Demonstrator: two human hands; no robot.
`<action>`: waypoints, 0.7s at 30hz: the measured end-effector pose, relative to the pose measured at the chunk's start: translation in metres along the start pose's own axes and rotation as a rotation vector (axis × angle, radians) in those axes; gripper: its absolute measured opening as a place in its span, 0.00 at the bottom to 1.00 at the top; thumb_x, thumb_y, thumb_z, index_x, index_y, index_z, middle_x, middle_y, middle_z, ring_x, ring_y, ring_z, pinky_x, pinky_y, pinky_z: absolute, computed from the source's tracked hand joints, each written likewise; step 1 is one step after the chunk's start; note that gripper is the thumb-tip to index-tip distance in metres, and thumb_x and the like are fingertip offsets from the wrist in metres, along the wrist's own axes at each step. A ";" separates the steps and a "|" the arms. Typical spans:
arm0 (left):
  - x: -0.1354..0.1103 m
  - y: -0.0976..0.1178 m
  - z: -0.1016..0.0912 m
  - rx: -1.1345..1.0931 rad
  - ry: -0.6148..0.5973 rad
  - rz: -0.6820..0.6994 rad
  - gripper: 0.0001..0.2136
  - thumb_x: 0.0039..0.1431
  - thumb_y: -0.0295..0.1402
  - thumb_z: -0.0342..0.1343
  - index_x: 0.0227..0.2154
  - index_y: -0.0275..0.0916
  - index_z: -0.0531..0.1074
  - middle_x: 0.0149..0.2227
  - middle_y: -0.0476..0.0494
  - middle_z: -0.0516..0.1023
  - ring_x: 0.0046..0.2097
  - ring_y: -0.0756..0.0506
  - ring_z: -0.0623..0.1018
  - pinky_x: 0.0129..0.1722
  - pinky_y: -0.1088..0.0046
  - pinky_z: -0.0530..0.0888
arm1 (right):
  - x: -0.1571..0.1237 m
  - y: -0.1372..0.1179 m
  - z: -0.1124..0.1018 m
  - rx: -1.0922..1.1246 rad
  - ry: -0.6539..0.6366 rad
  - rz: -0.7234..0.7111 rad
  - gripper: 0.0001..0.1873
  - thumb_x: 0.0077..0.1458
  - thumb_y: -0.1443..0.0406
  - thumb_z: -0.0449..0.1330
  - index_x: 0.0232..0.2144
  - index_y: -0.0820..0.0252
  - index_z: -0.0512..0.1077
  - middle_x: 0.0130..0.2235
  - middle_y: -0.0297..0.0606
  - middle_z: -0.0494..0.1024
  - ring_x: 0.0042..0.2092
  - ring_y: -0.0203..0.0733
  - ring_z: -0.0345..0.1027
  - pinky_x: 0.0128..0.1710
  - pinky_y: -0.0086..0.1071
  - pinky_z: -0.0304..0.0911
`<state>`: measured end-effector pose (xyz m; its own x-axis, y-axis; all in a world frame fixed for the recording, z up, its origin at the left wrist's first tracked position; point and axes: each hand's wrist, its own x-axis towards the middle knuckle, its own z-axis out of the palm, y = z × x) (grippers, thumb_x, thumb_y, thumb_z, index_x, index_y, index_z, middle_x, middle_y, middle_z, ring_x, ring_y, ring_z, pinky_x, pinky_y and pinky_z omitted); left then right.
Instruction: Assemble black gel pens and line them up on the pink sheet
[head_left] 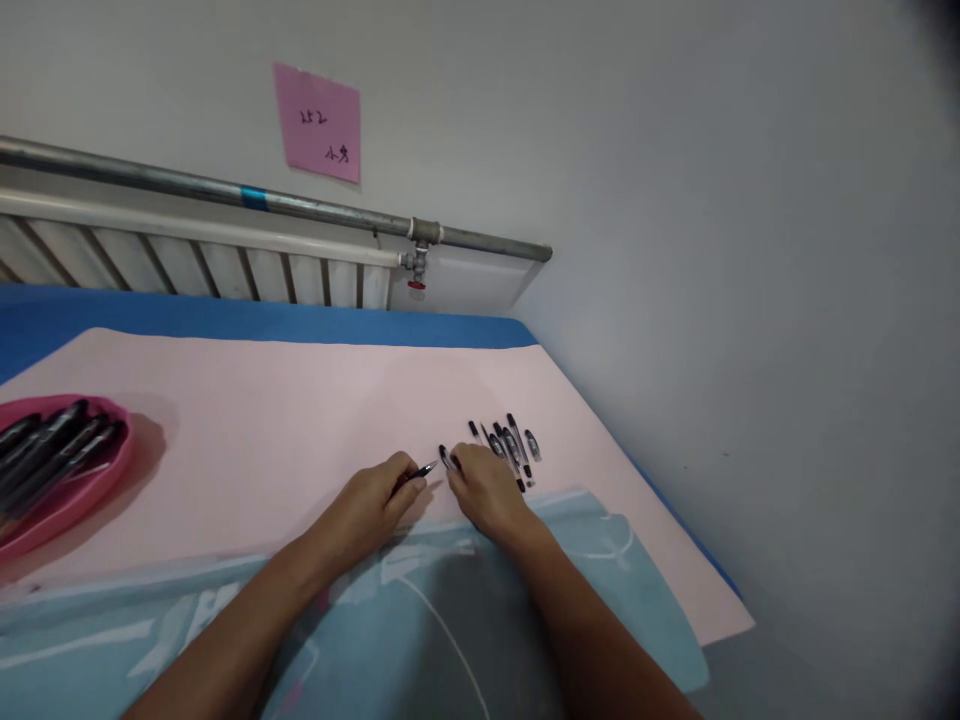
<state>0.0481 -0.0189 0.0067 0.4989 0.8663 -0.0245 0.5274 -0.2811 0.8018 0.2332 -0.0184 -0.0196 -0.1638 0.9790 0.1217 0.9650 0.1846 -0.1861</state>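
Observation:
Pinched between the thumb and fingers of my left hand [369, 507] is a black pen [426, 469], its bare pointed tip aimed right. My right hand [486, 488] is closed on a pen cap [444, 457], dark and partly clear, with a small gap between it and the pen tip. Just beyond the right hand lies a loose group of pen parts [513, 443]: black caps, clear barrels and small pieces. The hand hides part of this group.
A pink basket [127, 445] holding several black pens [56, 450] stands at the far left. Pale pink sheeting [300, 400] covers the blue-edged table [300, 325]. Along the near edge lies blue patterned cloth [645, 590]. A radiator [255, 270] and pipe [322, 207] run behind; a wall [712, 300] rises right.

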 end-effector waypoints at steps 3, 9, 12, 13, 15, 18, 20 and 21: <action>0.001 -0.001 0.000 0.006 -0.006 0.009 0.10 0.57 0.39 0.42 0.30 0.39 0.64 0.24 0.52 0.67 0.26 0.51 0.66 0.27 0.76 0.60 | 0.000 -0.008 0.004 0.076 -0.006 -0.038 0.13 0.49 0.73 0.50 0.40 0.63 0.65 0.37 0.43 0.72 0.40 0.41 0.63 0.38 0.31 0.54; 0.002 0.000 0.000 0.003 -0.023 -0.015 0.10 0.57 0.39 0.42 0.30 0.39 0.64 0.23 0.52 0.66 0.26 0.51 0.65 0.27 0.76 0.59 | 0.003 -0.011 0.003 0.279 0.032 0.057 0.11 0.44 0.71 0.53 0.33 0.63 0.67 0.33 0.41 0.72 0.35 0.41 0.64 0.35 0.33 0.57; 0.002 -0.001 0.000 0.000 -0.020 -0.022 0.10 0.57 0.38 0.42 0.29 0.39 0.63 0.22 0.53 0.65 0.26 0.51 0.65 0.27 0.76 0.59 | 0.006 -0.010 -0.003 0.756 0.060 0.226 0.01 0.43 0.69 0.53 0.23 0.60 0.64 0.23 0.33 0.69 0.25 0.35 0.61 0.26 0.29 0.57; 0.002 -0.002 0.000 -0.003 -0.020 -0.021 0.10 0.57 0.39 0.42 0.29 0.39 0.63 0.22 0.53 0.65 0.26 0.51 0.65 0.27 0.76 0.59 | 0.006 -0.010 -0.006 0.982 0.057 0.286 0.01 0.44 0.68 0.53 0.23 0.59 0.63 0.21 0.31 0.68 0.22 0.33 0.60 0.22 0.28 0.57; 0.003 -0.003 0.000 -0.010 -0.024 -0.017 0.10 0.57 0.39 0.42 0.29 0.39 0.63 0.22 0.53 0.65 0.25 0.51 0.65 0.26 0.76 0.59 | 0.006 -0.010 -0.009 1.385 0.047 0.360 0.04 0.45 0.64 0.55 0.24 0.59 0.62 0.20 0.30 0.68 0.18 0.31 0.58 0.17 0.27 0.55; 0.003 -0.004 0.001 -0.016 -0.028 -0.017 0.10 0.57 0.40 0.42 0.29 0.39 0.63 0.22 0.53 0.66 0.25 0.51 0.65 0.26 0.77 0.59 | 0.005 -0.013 -0.011 1.642 0.033 0.379 0.08 0.44 0.63 0.58 0.25 0.61 0.63 0.19 0.30 0.69 0.17 0.30 0.59 0.15 0.25 0.54; 0.003 -0.003 0.001 -0.024 -0.029 -0.017 0.10 0.56 0.39 0.42 0.29 0.39 0.63 0.22 0.53 0.66 0.26 0.51 0.65 0.26 0.77 0.59 | 0.004 -0.015 -0.008 1.652 -0.020 0.358 0.08 0.43 0.63 0.60 0.25 0.61 0.64 0.19 0.30 0.70 0.16 0.30 0.59 0.14 0.24 0.53; 0.003 -0.003 0.001 -0.029 -0.030 -0.016 0.10 0.56 0.39 0.42 0.29 0.39 0.63 0.22 0.53 0.66 0.26 0.51 0.65 0.27 0.77 0.60 | 0.003 -0.016 -0.007 1.640 -0.056 0.338 0.08 0.43 0.63 0.60 0.25 0.61 0.64 0.19 0.30 0.70 0.16 0.30 0.59 0.13 0.24 0.53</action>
<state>0.0487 -0.0163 0.0037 0.5111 0.8577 -0.0548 0.5155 -0.2549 0.8181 0.2181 -0.0188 -0.0097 -0.0489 0.9859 -0.1598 -0.2585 -0.1670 -0.9515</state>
